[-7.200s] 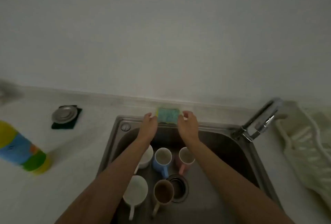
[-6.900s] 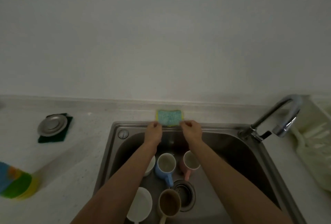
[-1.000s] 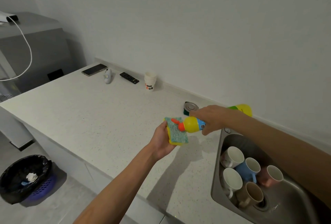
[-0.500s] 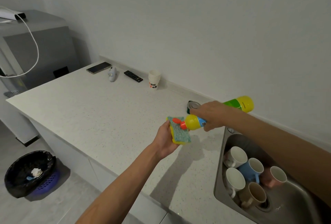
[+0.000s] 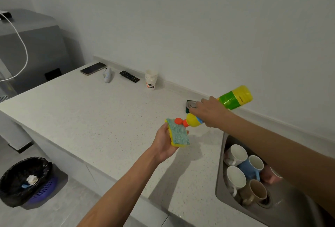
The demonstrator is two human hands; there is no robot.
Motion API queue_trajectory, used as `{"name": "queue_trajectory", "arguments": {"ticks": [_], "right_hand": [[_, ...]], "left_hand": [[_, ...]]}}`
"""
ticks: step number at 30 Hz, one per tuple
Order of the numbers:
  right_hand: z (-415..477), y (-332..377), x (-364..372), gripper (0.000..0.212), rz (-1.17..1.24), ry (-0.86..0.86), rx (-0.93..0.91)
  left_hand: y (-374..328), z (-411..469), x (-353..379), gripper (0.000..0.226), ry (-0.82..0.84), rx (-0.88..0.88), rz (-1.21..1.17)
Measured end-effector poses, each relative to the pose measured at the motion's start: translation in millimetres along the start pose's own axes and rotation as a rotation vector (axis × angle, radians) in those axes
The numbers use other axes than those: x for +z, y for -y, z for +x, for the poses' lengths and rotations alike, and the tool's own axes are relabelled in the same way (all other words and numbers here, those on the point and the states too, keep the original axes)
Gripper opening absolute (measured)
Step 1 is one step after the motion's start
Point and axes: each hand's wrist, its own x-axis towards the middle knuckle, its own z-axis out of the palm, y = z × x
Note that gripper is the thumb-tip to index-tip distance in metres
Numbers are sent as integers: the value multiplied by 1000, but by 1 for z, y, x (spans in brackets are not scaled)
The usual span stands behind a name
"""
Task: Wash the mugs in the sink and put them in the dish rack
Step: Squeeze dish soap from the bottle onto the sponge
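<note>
Your left hand [image 5: 164, 143] cups a sponge [image 5: 178, 133] from below and behind, above the countertop [image 5: 90, 114]. Fingers and thumb curl round its edges, and its blue-green scouring face is tipped up toward the bottle. Your right hand [image 5: 210, 111] is wrapped round the middle of a yellow and green dish soap bottle [image 5: 233, 99], which is tilted nozzle-down to the left. Its orange cap [image 5: 181, 121] sits right at the upper end of the sponge; you cannot tell whether they touch. All five mugs are in the sink [image 5: 220, 177] at lower right, bunched together by the drain: a white mug [image 5: 237, 153] at the back, a blue mug [image 5: 253, 165] beside it, a second white mug [image 5: 235, 177] in front, a brown mug [image 5: 257, 191] nearest the drain, and a pink mug [image 5: 270, 177] partly hidden under your right forearm. Along the wall behind sit a stack of paper cups [image 5: 150, 80], a black remote [image 5: 129, 76] and a phone [image 5: 92, 68].
</note>
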Motion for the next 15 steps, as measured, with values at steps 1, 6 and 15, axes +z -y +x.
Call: {"name": "queue_trajectory", "arguments": {"ticks": [1, 6, 15], "right_hand": [[1, 0, 2, 54, -27, -17, 14], [2, -7, 15, 57, 113, -85, 95], [4, -7, 32, 66, 430, 29, -20]], "left_hand": [[-1, 1, -1, 54, 3, -10, -7], [-8, 6, 0, 56, 2, -28, -28], [-14, 15, 6, 57, 53, -18, -17]]}}
